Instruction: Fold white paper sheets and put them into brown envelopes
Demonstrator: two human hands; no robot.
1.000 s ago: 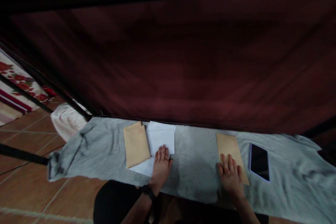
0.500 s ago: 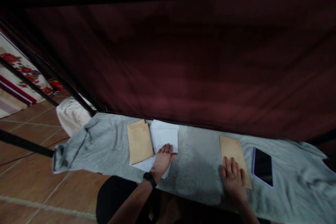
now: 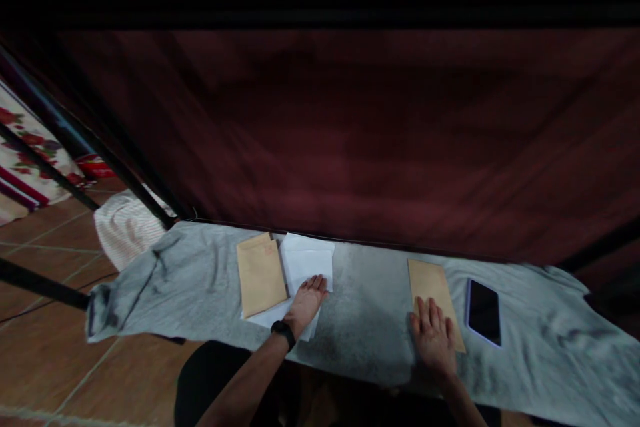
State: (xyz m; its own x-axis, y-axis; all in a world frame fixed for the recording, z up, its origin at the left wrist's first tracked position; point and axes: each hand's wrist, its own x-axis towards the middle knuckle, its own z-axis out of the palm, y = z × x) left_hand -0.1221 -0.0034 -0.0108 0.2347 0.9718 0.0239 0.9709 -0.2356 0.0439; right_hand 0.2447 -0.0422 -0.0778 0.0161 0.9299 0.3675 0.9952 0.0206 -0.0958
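My left hand lies flat on a stack of white envelopes, its fingers stretched out; a dark band circles that wrist. Overlapping the white paper on the left are brown envelopes, stacked slightly askew. Farther right, my right hand rests palm down with fingers extended on a single brown envelope, covering its lower left part. Just right of that envelope lies a phone with a dark screen and a purple edge.
A grey cloth covers the long narrow surface. Dark red fabric hangs behind it. Black metal bars, a striped cloth and the tiled floor are at the left.
The view has shifted slightly, so everything on the cloth sits a little farther left. Both hands stay flat on the same envelopes.
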